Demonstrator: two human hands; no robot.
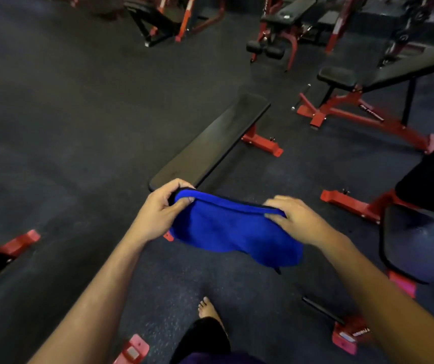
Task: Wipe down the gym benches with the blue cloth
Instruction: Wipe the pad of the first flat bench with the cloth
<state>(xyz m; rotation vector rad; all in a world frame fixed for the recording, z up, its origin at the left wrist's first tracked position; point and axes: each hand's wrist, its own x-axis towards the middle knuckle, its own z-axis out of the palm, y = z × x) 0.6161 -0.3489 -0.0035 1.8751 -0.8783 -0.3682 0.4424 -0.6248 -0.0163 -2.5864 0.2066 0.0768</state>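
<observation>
Both hands hold a blue cloth (233, 229) stretched between them in the air. The left hand (162, 211) pinches the cloth's upper left corner, thumb on the near side and fingers curled over the top edge. The right hand (293, 219) grips the upper right edge the same way, and the rest of the cloth hangs below both hands. Just beyond the left hand lies a flat black bench (210, 143) on a red frame, running away toward the upper right. Past the right hand stands an adjustable bench (384, 74) with a red base. Below the hands a bare foot (208, 308) stands on the dark rubber floor (66, 127).
</observation>
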